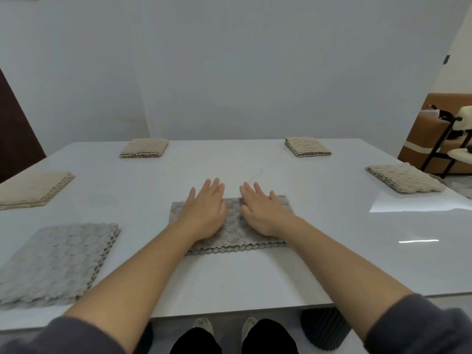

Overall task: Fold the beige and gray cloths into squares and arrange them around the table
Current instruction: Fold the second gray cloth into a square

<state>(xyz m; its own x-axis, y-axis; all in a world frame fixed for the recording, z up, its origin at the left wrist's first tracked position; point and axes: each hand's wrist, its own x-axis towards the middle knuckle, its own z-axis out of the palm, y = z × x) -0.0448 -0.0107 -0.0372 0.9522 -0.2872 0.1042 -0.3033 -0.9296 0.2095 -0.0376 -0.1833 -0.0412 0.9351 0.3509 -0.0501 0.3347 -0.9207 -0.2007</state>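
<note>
At the near table (pixel 255 277) edge | left hand (pixel 204 210) and right hand (pixel 263 213) lay flat, fingers straight, gripping nothing | pressed the folded gray cloth (pixel 231 231), likely to flatten creases | beige cloths (pixel 144 148) sat around the rim

beige cloth (pixel 33 189) runs off the left edge.

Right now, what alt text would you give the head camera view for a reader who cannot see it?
A person's left hand and right hand press flat on a folded gray cloth on a white table. A second gray cloth lies at left; four folded beige cloths sit farther around.
</note>
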